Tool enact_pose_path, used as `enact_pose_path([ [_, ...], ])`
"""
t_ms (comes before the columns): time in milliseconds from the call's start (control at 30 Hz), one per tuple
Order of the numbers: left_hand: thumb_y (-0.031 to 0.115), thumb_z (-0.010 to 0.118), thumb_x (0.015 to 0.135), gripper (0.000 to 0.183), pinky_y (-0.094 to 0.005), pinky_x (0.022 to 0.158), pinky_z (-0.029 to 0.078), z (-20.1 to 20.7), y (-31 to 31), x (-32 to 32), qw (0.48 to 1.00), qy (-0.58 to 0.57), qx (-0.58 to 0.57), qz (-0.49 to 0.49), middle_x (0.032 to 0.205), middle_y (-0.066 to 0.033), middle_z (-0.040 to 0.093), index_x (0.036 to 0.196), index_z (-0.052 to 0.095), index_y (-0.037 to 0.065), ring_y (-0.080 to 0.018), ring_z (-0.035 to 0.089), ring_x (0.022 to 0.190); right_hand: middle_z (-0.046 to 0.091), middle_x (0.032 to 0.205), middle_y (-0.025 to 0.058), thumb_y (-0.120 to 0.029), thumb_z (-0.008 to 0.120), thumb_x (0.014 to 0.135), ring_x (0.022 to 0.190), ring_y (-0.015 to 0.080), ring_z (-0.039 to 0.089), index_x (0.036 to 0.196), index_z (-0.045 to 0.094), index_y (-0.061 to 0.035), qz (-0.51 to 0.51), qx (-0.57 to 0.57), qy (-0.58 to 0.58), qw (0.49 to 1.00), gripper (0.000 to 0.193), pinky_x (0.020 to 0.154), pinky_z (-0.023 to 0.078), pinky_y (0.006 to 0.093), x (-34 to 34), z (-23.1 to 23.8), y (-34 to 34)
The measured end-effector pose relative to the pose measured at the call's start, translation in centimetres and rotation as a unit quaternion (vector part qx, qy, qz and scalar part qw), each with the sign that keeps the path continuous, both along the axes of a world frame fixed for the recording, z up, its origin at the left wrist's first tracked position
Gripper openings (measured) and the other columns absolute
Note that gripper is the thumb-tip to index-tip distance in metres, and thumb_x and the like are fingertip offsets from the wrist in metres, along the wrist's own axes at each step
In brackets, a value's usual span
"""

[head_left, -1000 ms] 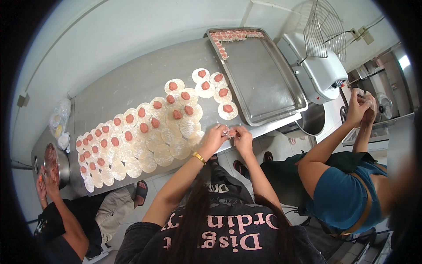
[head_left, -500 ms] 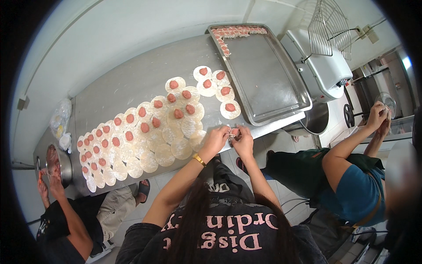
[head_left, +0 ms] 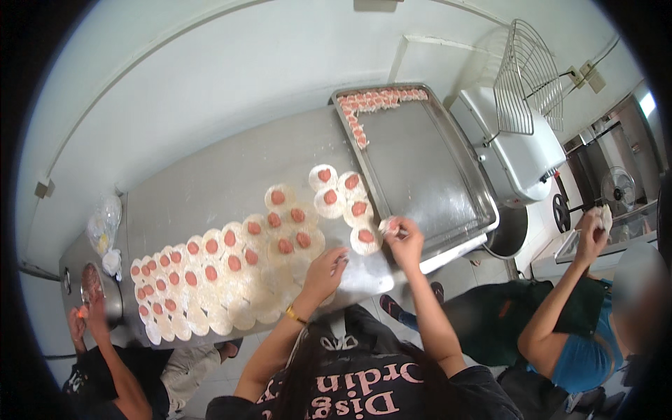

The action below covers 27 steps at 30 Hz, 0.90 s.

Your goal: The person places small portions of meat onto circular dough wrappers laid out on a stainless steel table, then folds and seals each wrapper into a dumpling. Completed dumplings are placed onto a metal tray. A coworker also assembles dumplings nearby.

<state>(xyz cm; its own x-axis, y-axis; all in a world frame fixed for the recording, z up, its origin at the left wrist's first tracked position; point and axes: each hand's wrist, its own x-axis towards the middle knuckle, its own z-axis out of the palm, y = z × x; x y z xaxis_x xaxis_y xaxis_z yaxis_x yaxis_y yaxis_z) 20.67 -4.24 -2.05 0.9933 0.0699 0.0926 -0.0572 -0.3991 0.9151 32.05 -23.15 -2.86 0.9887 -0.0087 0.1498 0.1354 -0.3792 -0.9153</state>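
My right hand (head_left: 404,241) pinches a small dumpling (head_left: 387,225), pale wrapper with pink filling, beside the left rim of a large metal tray (head_left: 487,203). My left hand (head_left: 326,273) is over the table's near edge, fingers loosely bent and slightly apart, with nothing visible in them. Just beyond it lies a round wrapper (head_left: 358,246) topped with a lump of pink meat filling (head_left: 366,236). More filled wrappers (head_left: 329,203) lie beside the tray. To the left, overlapping floury wrappers (head_left: 241,308) spread in rows, many with filling. Finished dumplings (head_left: 385,99) line the tray's far and left edges.
At left, a co-worker's hands (head_left: 91,315) work at a metal bowl (head_left: 112,301) of meat. A plastic bag (head_left: 105,224) lies near the wall. Right of the tray are a white machine (head_left: 514,157) and wire rack (head_left: 514,84). Another person's hand (head_left: 593,238) holds something pale.
Both hands were together closing a wrapper around filling. Now they are apart: the right has carried the dumpling toward the tray, and the left has let go. The view has tilted upward.
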Motion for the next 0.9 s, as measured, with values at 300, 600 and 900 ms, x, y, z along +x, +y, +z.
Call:
enact_pose_path([
  [300, -0.002, 0.053, 0.083, 0.025, -0.0278, 0.074, 0.050, 1.2, 10.3, -5.4, 0.962, 0.112, 0.039, 0.245, 0.102, -0.0133, 0.061, 0.107, 0.057, -0.003, -0.0186, 0.062, 0.087, 0.059, 0.082, 0.0154, -0.006, 0.066, 0.066, 0.079, 0.0331, 0.059, 0.084, 0.062, 0.0000, -0.094, -0.163, -0.094, 0.978, 0.020, 0.070, 0.047, 0.0393, 29.8, -0.3, 0.1],
  [600, 0.006, 0.051, 0.087, 0.019, -0.0254, 0.061, 0.050, 3.4, 10.7, -11.0, 0.878, 0.249, 0.066, 0.405, 0.085, -0.0076, 0.061, 0.103, 0.055, -0.003, -0.0139, 0.061, 0.073, 0.057, 0.081, 0.0176, -0.001, 0.058, 0.067, 0.078, 0.0338, 0.055, 0.076, 0.058, 0.0010, -0.125, -0.209, -0.108, 0.964, 0.009, 0.069, 0.044, 0.0421, 44.7, -6.8, 4.5],
  [900, 0.004, 0.055, 0.085, 0.021, -0.0265, 0.062, 0.050, 3.5, 9.6, -7.0, 0.891, 0.255, 0.103, 0.361, 0.084, -0.0096, 0.061, 0.103, 0.056, -0.006, -0.0151, 0.060, 0.073, 0.058, 0.087, 0.0174, 0.000, 0.061, 0.063, 0.085, 0.0331, 0.057, 0.089, 0.060, 0.0005, -0.097, -0.174, -0.158, 0.967, 0.026, 0.075, 0.046, 0.0398, 46.7, -7.2, 4.0],
])
